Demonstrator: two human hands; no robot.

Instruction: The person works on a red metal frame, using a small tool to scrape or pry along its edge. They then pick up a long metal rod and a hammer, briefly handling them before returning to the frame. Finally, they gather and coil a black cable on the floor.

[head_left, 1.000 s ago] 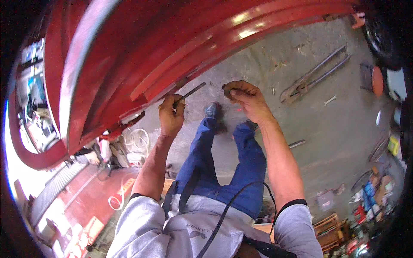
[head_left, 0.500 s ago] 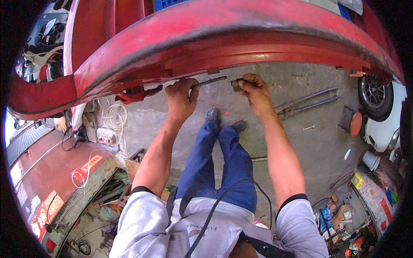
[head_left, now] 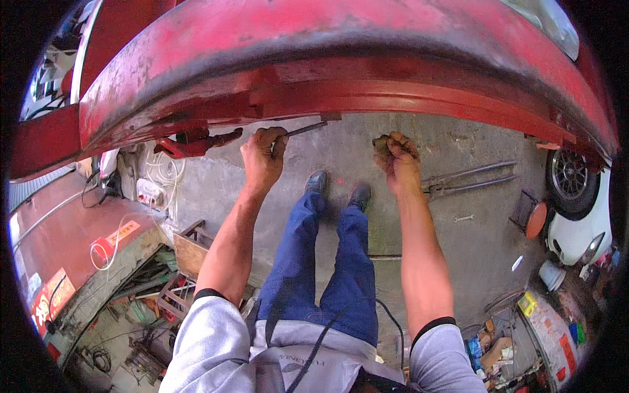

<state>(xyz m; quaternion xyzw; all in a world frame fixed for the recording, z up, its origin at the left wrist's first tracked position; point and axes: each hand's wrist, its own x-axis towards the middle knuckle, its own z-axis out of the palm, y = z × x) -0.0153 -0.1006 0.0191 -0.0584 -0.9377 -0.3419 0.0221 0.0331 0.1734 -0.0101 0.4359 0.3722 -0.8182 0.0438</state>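
My left hand [head_left: 263, 157] is closed around a thin dark metal rod [head_left: 306, 128]. The rod's free end points right and slightly upward, just under the lower edge of a red metal panel [head_left: 367, 98]. In my right hand [head_left: 401, 162] is a short, dull brownish metal piece [head_left: 379, 141], roughly cylindrical, pinched between the fingers. Those fingers partly hide it, so its exact kind does not show. Rod and piece are apart, with a gap of bare floor between them. A red metal lever [head_left: 196, 143] hangs from the panel left of my left hand.
Long-handled metal bars [head_left: 472, 177] lie on the concrete floor to the right, near a wrench [head_left: 464, 218]. Further right are a red-topped stool [head_left: 535, 219] and a white car [head_left: 576, 242]. At left stand a wooden-topped frame [head_left: 191, 254] and a white power strip [head_left: 150, 192].
My hands have moved farther apart, so the gap between rod and metal piece is wider. The piece has turned in my right fingers. The red panel fills more of the view.
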